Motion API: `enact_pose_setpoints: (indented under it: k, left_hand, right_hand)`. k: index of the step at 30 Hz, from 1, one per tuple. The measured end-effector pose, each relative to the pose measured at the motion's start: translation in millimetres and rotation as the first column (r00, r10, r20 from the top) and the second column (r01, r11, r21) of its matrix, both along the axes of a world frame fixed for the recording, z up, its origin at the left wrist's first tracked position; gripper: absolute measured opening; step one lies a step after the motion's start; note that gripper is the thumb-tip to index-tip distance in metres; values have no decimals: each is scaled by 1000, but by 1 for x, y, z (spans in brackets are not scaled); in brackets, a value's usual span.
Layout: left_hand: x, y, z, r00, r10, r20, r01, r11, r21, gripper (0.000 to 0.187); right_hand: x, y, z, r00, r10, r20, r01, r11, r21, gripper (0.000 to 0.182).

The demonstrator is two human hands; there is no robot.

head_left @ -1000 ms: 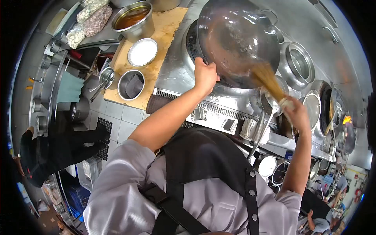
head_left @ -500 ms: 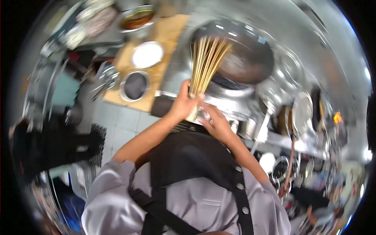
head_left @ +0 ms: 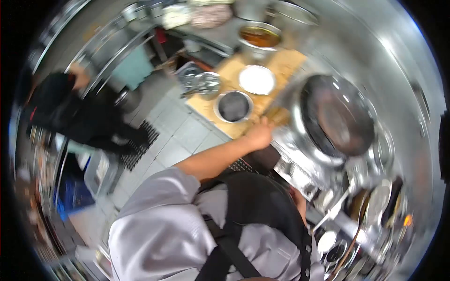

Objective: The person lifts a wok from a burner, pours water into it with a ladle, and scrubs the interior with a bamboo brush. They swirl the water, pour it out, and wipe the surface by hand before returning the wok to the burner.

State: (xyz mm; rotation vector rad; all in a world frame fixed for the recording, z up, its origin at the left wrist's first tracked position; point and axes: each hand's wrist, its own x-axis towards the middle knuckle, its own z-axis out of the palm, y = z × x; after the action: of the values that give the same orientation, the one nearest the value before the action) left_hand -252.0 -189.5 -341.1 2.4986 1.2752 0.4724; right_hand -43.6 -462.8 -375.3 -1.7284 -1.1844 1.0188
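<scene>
My left hand (head_left: pixel 260 134) is closed around the grip end of a bamboo wok brush (head_left: pixel 279 116), which looks short and blurred from this angle. The brush lies between the wooden board and the wok (head_left: pixel 344 119), a big dark pan tilted on the steel stove. By the right edge of my black apron, my right hand (head_left: pixel 298 200) shows only in part, low and close to my body. Its fingers are mostly hidden. Nearest to my left hand on the board is a round metal container (head_left: pixel 233 107) with something dark inside.
On the wooden board (head_left: pixel 293 58) stand a white round lid or plate (head_left: pixel 257 80) and a pot of brownish-red liquid (head_left: pixel 260 37). Ladles and strainers (head_left: pixel 378 203) crowd the right side, near a small flame (head_left: pixel 408 220). A person in black (head_left: pixel 89 110) stands at left.
My view has turned, so the board and wok sit further right. My left hand has swung the brush toward the board side. My right hand has left the brush and dropped to my side.
</scene>
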Motion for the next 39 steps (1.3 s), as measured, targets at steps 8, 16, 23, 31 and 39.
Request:
enact_pose_setpoints:
  k: [8,16,23,31,39]
  left_hand:
    - [19,-17,1,919,6,-393,-55,992,-112,71]
    - [123,15,68,909,-386,156,350,911,216,47]
    - [231,-4,82,829,-529,-179,548,833,73,23]
    - [281,155,274,782,-520,345,409,845,345,48]
    - [268,124,352,890,-401,216,278,855,438,54]
  right_hand:
    - [36,-43,52,962,-214,167,203,976,81,36]
    - [54,-99,58,893,-449,43,445,892,82,37]
    - [82,-95,83,919,-382,98,374,923,86,35]
    - [108,-101,77,912,-392,120,383,919,93,33]
    - [109,-73,80,959,-270,84,262,961,94,28]
